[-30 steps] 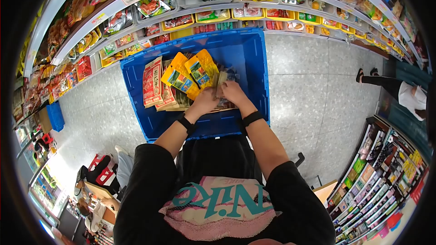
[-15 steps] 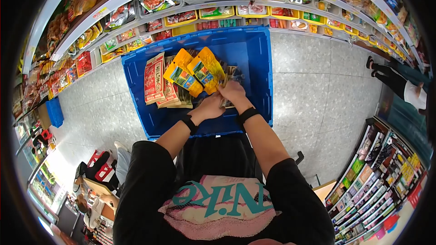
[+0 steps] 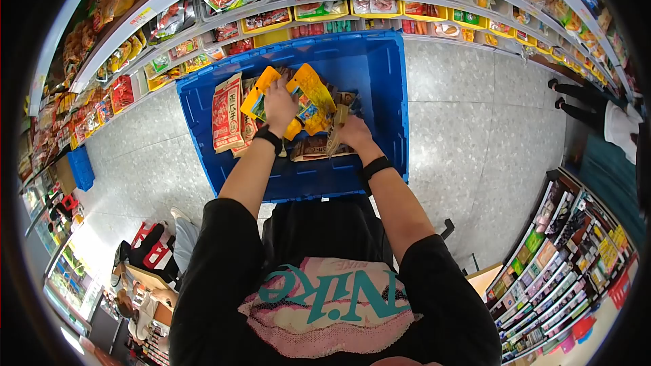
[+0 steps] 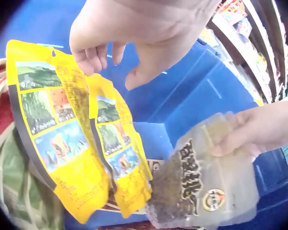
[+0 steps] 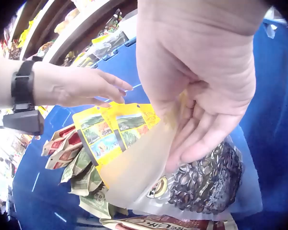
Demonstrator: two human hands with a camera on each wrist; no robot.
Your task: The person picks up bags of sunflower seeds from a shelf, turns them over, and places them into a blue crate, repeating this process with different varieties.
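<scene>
My right hand (image 5: 197, 96) pinches the frosted top of a see-through bag of dark seeds (image 5: 206, 182). Dark lettering and a round logo mark this seed bag's front in the left wrist view. Over two yellow pouches (image 4: 62, 143) reaches my left hand (image 4: 144, 38), its thumb apart from the fingers and its fingertips close to a pouch's top edge. Both pouches carry small landscape pictures and lean side by side inside a blue crate (image 3: 380, 74). Red-and-cream seed packets (image 3: 228, 114) lie left of the pouches. Green-and-cream packets (image 5: 93, 187) show beneath them.
Shelves of packaged snacks (image 3: 325, 10) curve along the crate's far side. A brownish packet (image 3: 315, 149) lies low in the crate near my right hand. Grey tiled floor (image 3: 447, 129) extends to the right, where a person (image 3: 597, 115) stands. A small blue bin (image 3: 81, 168) is at left.
Both hands were together at the crate's near right part. My left hand has since moved up and left over the yellow pouches; my right hand has shifted slightly right with the seed bag.
</scene>
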